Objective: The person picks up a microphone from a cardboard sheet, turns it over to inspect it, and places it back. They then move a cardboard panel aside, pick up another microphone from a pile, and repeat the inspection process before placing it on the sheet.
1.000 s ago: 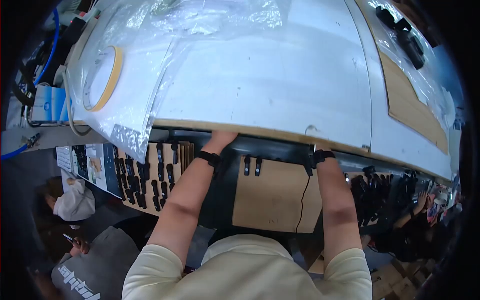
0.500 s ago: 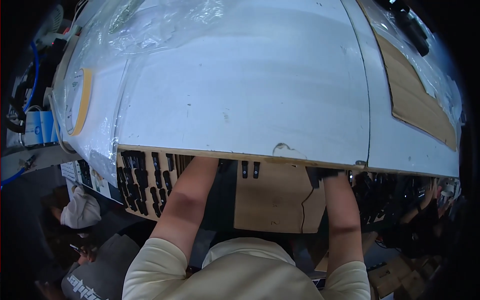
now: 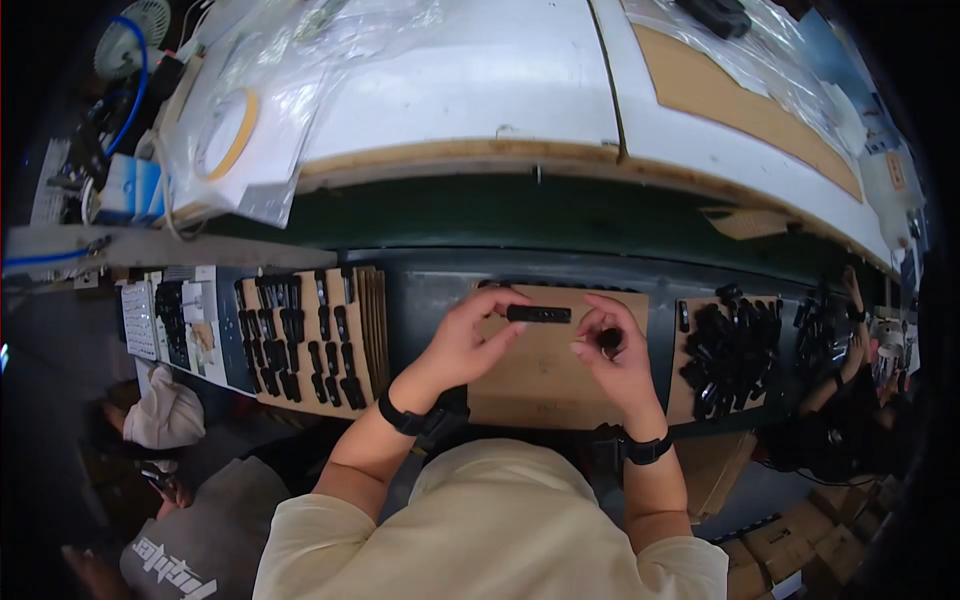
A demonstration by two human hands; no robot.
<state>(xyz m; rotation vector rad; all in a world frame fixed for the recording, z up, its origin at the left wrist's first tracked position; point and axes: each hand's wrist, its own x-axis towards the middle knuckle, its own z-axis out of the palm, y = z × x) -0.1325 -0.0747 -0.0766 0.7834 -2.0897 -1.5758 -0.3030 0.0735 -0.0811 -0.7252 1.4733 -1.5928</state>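
The left hand [image 3: 465,345] is pinching a black stick [image 3: 545,314]; the right hand [image 3: 624,368] is holding a small black piece [image 3: 609,339] above cardboard [image 3: 530,385].

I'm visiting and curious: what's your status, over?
Left fingers pinching black bar. Right fingers holding dark piece, shape unclear. Cardboard beneath; nothing seen blocking them.

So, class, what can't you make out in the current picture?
All in the head view:
Underside of the slim black bar in the left hand: hidden by its upper face.
Full length of the round black piece: hidden by the right hand.
Lumpy black object: cut off by the top edge.
Number of heaped black parts: overlapping, too small.
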